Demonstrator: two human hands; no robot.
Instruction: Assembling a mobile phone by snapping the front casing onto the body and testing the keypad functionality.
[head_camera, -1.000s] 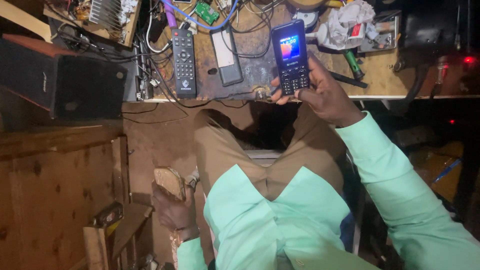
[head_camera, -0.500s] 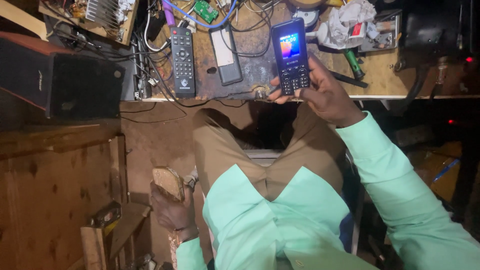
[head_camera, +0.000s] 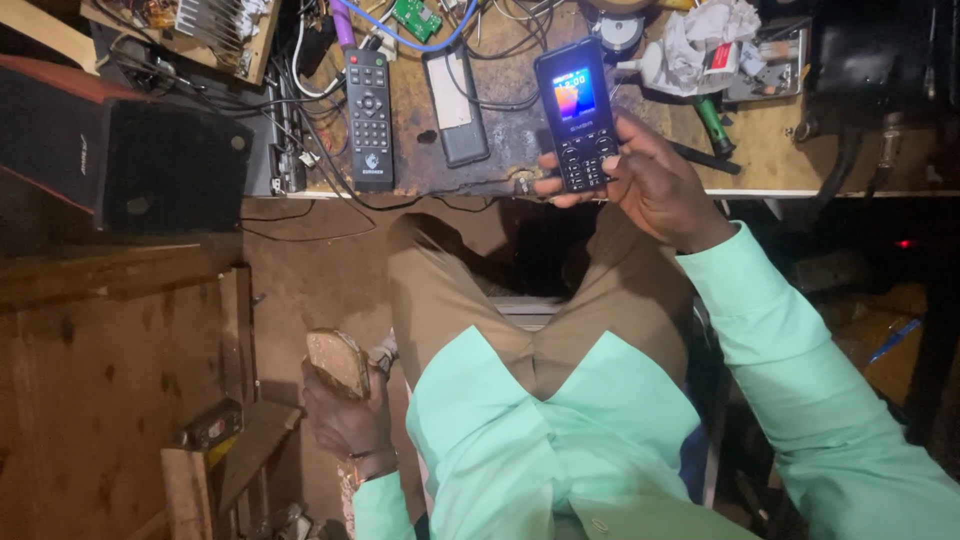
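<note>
A cluttered wooden table runs across the top of a dim workshop, seen from above over the person's lap. Just above its near edge the right hand holds a black keypad phone, fingers curled round the lower half and thumb against the keys; the phone's long axis runs nearly straight away from the person, screen end pointing up the view and tilted slightly left, lit display facing the camera. Its bottom end is hidden in the hand. To its left on the table lie a dark flat device and a black remote control, both with their long axes roughly parallel to the phone's, well apart from it. Tangled wires, a green circuit board and crumpled paper crowd the far side, cut off by the top edge. A black speaker box stands at the left. Low down beside the knee, the left hand is closed round a worn tan object whose kind is hard to make out in the gloom. The dark area at right shows little detail.
</note>
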